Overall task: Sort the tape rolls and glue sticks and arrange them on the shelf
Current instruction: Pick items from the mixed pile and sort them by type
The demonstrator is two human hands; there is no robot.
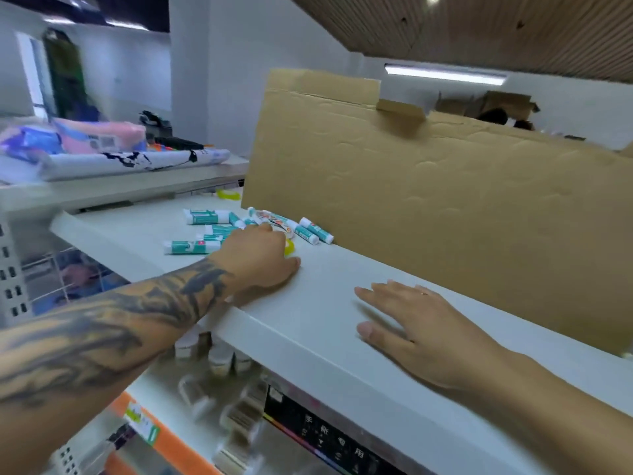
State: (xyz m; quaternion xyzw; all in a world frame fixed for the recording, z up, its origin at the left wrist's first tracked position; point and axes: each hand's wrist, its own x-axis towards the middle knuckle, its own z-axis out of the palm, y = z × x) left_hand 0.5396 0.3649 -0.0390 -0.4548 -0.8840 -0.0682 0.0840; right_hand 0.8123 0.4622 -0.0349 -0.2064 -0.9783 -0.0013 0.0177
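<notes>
Teal-and-white glue sticks [191,247] are scattered on the white shelf [329,275], beside a tape roll [278,225] near the cardboard box [445,207]. The pile is covered by the left hand [260,258]; its grip cannot be told. The right hand [411,323] is laid flat, fingers spread, on the shelf.

Left fingers [274,231] hidden, perhaps curled.
</notes>
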